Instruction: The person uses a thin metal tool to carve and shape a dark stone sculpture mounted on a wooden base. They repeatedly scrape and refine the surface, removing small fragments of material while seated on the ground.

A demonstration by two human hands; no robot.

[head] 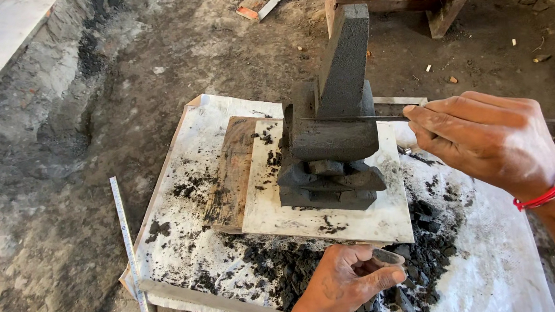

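The right hand is closed around a thin flat metal blade, laid against the dark grey carved stone figure. The left hand rests half-curled on loose dark grey stone chips, pinching one fragment. The figure stands upright at the centre of a white square board, on a white sheet. Judgement: the stepped base is shaped; the upper block appears rough. A measuring tape lies beside the sheet's left edge.

Head view, single camera: looks steeply down and forward, close range. White board centred; right hand enters from 3 o'clock, left hand from 6 o'clock; dirt floor around.
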